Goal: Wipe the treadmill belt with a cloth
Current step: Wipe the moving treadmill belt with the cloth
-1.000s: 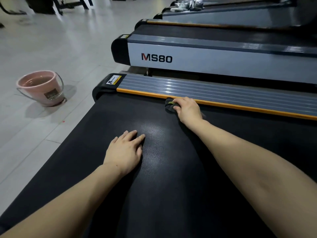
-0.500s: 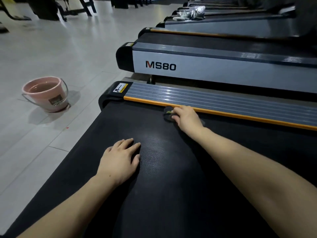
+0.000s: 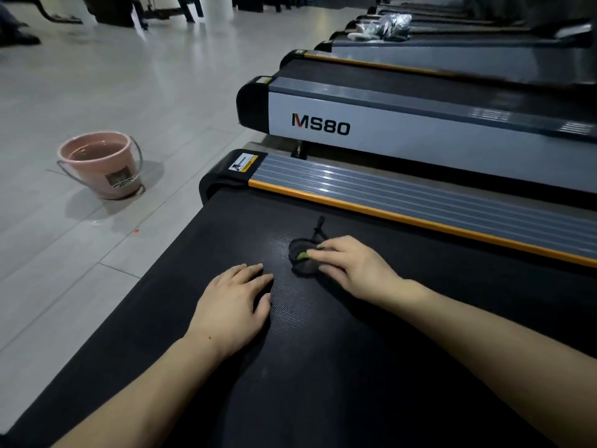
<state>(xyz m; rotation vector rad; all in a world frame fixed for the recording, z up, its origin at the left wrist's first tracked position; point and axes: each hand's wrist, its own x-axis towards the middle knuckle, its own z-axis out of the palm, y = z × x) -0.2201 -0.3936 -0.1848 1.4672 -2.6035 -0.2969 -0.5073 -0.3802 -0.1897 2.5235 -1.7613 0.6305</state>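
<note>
The right hand [image 3: 350, 265] is now pressing the small dark cloth with a green patch [image 3: 302, 258] onto the middle of the black textured treadmill belt [image 3: 323, 367], fingers curled over the cloth's near edge; a twisted tail of the cloth is trailing out beyond the fingertips. A second ago this hand and cloth were working against the orange-edged grey ribbed side rail [image 3: 420, 202]; now they are sitting well clear of the rail, just beside the left hand [image 3: 232, 305]. That suggests one stroke is finishing across the belt's width, so the strip ahead of the right hand is probably wiped while the belt nearer the person is likely waiting.

The left hand is lying flat on the belt, fingers straight and close together, holding nothing, apparently bracing much as before. The view is also sitting lower than earlier, with the pink plastic bucket of water [image 3: 101, 164] standing on the floor well off to the left of both hands.
</note>
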